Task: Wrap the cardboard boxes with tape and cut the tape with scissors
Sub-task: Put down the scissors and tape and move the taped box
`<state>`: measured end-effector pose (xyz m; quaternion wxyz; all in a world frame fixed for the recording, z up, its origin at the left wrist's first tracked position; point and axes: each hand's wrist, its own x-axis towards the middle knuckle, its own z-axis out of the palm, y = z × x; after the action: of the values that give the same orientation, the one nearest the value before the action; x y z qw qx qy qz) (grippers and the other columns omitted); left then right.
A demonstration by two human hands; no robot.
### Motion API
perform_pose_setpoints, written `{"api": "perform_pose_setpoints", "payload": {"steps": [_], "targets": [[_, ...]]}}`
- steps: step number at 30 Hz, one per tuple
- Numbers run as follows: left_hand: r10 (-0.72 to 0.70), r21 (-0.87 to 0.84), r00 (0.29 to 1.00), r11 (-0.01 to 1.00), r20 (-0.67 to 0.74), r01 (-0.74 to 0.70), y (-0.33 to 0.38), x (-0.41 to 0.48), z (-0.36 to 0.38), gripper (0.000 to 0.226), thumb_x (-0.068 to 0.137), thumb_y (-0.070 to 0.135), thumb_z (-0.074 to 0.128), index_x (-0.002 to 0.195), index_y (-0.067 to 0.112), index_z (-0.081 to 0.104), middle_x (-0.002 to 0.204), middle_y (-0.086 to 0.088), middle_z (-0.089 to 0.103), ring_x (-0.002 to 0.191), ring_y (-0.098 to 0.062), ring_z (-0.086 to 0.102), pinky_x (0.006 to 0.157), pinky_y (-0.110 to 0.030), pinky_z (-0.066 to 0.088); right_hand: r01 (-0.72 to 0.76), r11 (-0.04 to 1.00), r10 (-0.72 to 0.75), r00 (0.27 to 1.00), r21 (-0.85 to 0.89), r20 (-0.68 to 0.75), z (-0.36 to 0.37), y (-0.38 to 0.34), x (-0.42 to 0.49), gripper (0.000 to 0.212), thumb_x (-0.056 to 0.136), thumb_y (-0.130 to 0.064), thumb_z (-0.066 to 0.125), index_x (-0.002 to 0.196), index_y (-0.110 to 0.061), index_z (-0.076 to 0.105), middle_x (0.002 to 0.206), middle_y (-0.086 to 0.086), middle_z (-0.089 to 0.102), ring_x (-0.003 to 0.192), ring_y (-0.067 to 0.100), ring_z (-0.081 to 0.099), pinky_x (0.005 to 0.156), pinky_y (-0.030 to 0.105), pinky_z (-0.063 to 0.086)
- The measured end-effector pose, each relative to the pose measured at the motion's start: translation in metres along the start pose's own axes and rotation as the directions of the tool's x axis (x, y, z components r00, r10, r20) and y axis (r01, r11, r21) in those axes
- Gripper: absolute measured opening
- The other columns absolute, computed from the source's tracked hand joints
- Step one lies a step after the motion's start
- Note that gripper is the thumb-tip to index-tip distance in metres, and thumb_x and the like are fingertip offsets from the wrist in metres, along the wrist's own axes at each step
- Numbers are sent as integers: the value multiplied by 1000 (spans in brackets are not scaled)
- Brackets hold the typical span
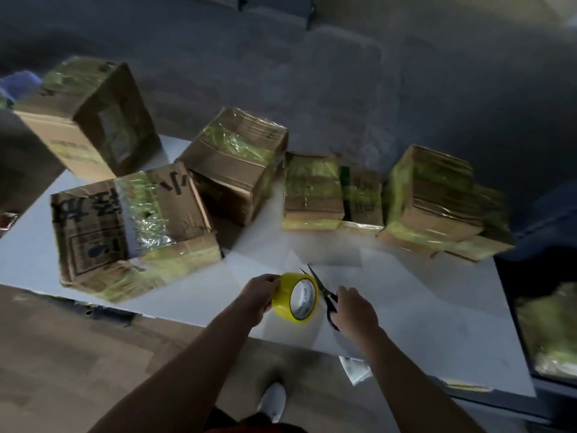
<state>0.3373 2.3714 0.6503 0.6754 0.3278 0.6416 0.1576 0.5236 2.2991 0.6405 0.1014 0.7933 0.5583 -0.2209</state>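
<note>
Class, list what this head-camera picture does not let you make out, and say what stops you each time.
1. Head view: print inside the tape roll is too small and blurred to read.
2. Head view: the handles of the scissors are mostly hidden under the right hand.
3. Head view: the purple object beside the far-left box is blurred and cut by the left edge.
</note>
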Motion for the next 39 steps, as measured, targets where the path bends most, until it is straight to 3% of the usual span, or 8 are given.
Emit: {"api": "perform_pose_setpoints", "payload": {"steps": [5,7,11,15,19,22,29,39], "targets": [[16,37,990,999,-141,-11,-1,10,-1,11,90,8,56,81,5,62,75,-15,52,75,-24,54,79,-34,54,-19,998,17,999,-63,-37,3,-6,1,33,96,-29,48,124,-13,46,123,7,50,114,25,53,90,34,44],[0,7,990,1000,-143,1,2,13,-3,21,91,7,56,103,-10,58,92,-27,55,93,-31,59,96,-45,51,-15,998,13,999,-60,-37,1,-9,4,33,97,-25,45,128,-12,44,126,8,50,118,25,51,93,35,44],[13,130,993,992,-115,2,10,7,-4,41,93,0,48,134,-5,46,135,-25,51,123,-37,52,94,-36,48,-32,999,31,995,-2,-94,-10,-16,9,30,98,-22,41,125,-11,47,121,10,55,112,27,54,90,35,45],[159,339,981,934,-114,-112,16,-4,-8,29,90,-3,45,119,0,51,118,-17,51,100,-31,56,85,-31,41,8,999,-2,987,39,-161,-24,-38,14,26,97,-21,41,118,-10,51,117,10,56,111,27,54,86,33,45],[435,579,890,765,-138,-284,33,-25,-23,35,90,6,45,122,8,60,123,-9,63,114,-27,56,90,-26,41,122,984,-88,967,131,-240,-41,-79,19,25,94,-18,42,113,-10,56,113,10,59,107,28,56,81,32,45],[594,593,786,699,-170,-400,46,-46,-52,25,87,7,48,101,13,67,102,-5,71,96,-27,63,81,-34,51,223,939,-146,947,261,-285,-55,-122,19,29,95,-19,43,118,-11,59,113,11,61,105,28,57,78,32,44],[899,856,428,295,-97,-425,57,-68,-156,7,83,10,62,87,11,67,85,-6,67,80,-26,60,62,-32,46,329,830,-189,925,449,-328,-78,-214,14,36,99,-33,42,117,-9,62,116,13,64,109,31,57,86,34,44],[886,930,371,-153,279,-334,33,-36,-232,28,70,30,84,91,16,71,92,-2,65,81,-26,61,62,-36,53,211,887,-135,969,410,-207,-67,-262,17,51,97,-51,41,123,-8,54,118,14,62,108,33,58,84,39,46]]}}
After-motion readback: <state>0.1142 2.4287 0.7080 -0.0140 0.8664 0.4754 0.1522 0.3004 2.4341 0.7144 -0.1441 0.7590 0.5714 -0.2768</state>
